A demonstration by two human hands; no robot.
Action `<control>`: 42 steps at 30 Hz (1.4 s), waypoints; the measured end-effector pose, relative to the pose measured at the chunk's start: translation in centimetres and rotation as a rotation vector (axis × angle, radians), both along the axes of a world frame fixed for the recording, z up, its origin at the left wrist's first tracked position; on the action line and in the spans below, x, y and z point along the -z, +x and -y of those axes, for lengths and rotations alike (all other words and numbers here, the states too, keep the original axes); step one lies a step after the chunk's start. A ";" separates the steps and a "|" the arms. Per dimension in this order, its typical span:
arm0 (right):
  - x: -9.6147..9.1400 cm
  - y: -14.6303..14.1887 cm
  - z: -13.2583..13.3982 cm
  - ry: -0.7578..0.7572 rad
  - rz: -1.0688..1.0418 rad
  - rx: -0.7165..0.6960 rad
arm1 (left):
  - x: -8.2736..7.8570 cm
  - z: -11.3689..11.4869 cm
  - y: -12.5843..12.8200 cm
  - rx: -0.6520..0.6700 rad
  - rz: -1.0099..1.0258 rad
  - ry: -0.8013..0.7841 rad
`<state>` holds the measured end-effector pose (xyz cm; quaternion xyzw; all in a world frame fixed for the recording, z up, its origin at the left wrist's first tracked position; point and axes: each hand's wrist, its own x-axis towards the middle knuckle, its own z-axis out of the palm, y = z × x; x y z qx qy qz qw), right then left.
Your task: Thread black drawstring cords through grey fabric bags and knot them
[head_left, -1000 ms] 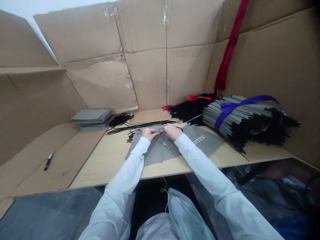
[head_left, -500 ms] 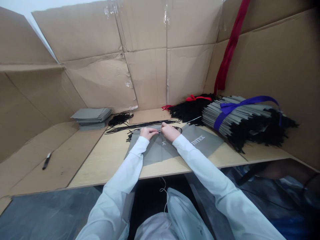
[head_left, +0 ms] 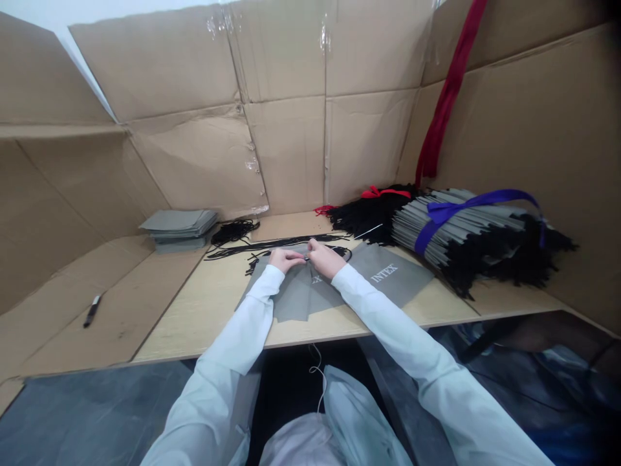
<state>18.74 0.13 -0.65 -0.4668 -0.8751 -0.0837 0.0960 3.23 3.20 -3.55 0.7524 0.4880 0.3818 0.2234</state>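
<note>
My left hand (head_left: 287,260) pinches the top edge of a grey fabric pouch (head_left: 295,301) with white lettering, partly covered by my hands. Right beside it, my right hand (head_left: 326,259) is closed at the same edge, fingertips nearly touching the left ones. A black cord (head_left: 348,254) loops out by the right hand and seems to be held in it. The small dark bit between the fingertips is too small to make out. Under my right forearm another grey pouch (head_left: 402,278) lies flat, printed INTEX.
Black cords (head_left: 276,244) lie behind my hands, with a coiled bunch (head_left: 235,230) to the left. A stack of grey pieces (head_left: 179,226) stands back left. At right are a purple-ribboned pouch bundle (head_left: 460,220), a black bundle (head_left: 369,210) and a thin white rod (head_left: 369,232). A marker (head_left: 91,310) lies left.
Both hands have shifted slightly left, still pinching together. The held pouch has moved left and a little nearer, and more of its lettering shows. The thin rod shows slightly farther left.
</note>
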 end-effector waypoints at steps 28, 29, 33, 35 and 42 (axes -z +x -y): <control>2.0 8.7 -6.9 0.014 -2.005 0.331 | -1.5 0.0 -1.0 -0.153 -0.165 0.154; 1.8 8.6 -6.6 0.009 -2.083 0.331 | -1.4 0.0 -1.0 -0.134 -0.173 0.139; 1.2 8.8 -5.8 -0.098 -2.265 0.374 | -1.1 -0.2 -0.9 -0.027 -0.218 0.105; 1.2 8.9 -5.6 -0.186 -2.285 0.385 | -1.0 -0.3 -0.8 -0.010 -0.225 0.101; 1.2 8.1 -5.5 -0.351 -2.137 0.186 | -1.1 -0.1 -0.7 -0.097 -0.176 0.120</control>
